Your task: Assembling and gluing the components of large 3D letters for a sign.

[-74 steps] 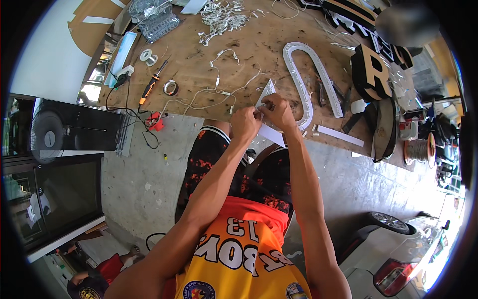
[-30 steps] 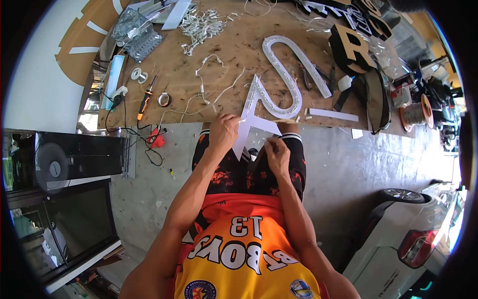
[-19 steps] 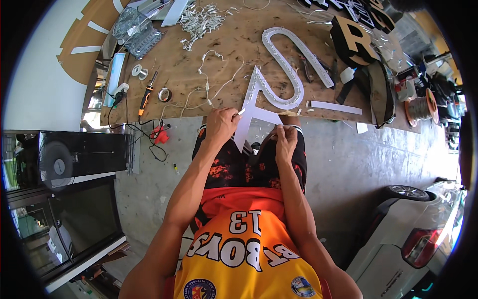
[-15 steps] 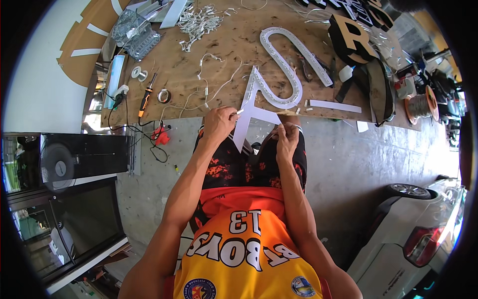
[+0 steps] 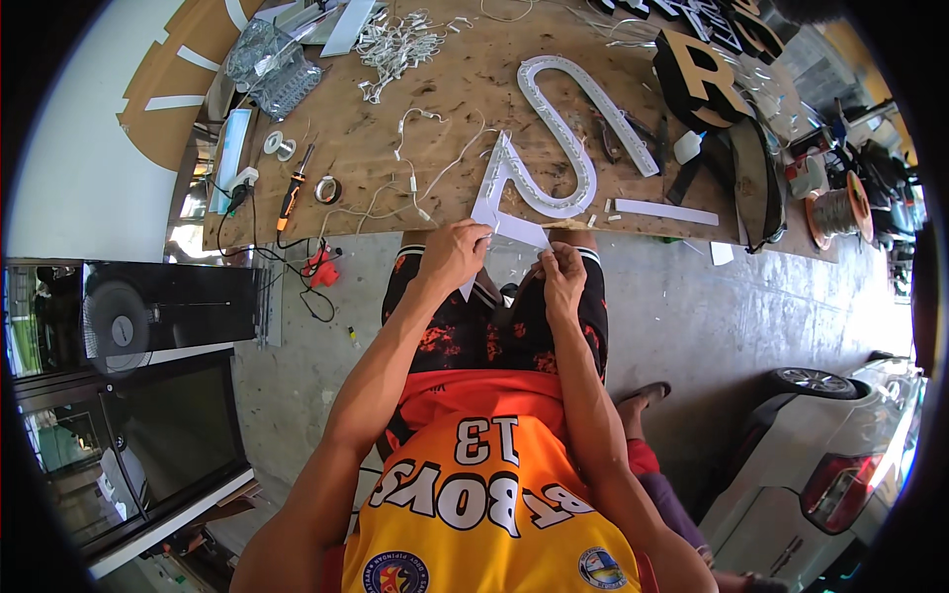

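A flat white curved sign letter [image 5: 584,168] lies partly on the wooden table, lined with small LED modules. Its near part, a bare forked white strip [image 5: 519,230], sticks out over the table edge toward my lap. My left hand [image 5: 455,254] is closed at the left arm of the fork, its fingertips pinching what looks like a small white LED module, mostly hidden by the fingers. With thumb and fingers, my right hand [image 5: 562,280] pinches the tip of the right arm of the fork. A thin white wire with LED modules [image 5: 413,185] trails across the table toward my left hand.
On the table's left lie a soldering iron [image 5: 293,198], a tape roll [image 5: 327,190] and a solder spool [image 5: 279,145]. A heap of LED modules [image 5: 400,49] sits farther back. A black-sided letter [image 5: 700,79] and wire spool [image 5: 840,212] stand right. Someone's foot [image 5: 641,397] shows right of me.
My left hand has moved right and slightly down, onto the fork's left arm. My right hand has shifted slightly left. Another person's leg and foot have come into view at the right.
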The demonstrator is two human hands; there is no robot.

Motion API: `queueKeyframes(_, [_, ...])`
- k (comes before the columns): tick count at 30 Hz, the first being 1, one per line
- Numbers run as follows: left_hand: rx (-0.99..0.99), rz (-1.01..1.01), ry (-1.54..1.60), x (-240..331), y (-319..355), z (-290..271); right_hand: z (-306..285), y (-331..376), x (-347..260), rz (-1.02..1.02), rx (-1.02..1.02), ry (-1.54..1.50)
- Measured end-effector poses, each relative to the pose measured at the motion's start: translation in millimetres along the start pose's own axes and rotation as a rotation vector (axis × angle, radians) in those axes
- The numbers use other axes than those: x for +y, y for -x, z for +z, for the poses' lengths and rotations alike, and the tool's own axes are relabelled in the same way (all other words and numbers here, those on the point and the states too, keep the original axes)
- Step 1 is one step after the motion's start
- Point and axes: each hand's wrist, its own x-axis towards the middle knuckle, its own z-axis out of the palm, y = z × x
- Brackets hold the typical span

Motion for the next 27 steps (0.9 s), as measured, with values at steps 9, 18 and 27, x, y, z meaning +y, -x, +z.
queueKeyframes(9, [0.010,-0.060,0.039,4,7,15,1,-1,-2,0.017,-0.014,0.007])
queueKeyframes(18, [0.024,-0.391,-0.010,-15,5,-1,15,1,-12,-0.619,0.176,0.615])
queueKeyframes(27, [0.125,-0.504,0.373,-12,0,0,53,-48,-57,0.227,-0.438,0.417])
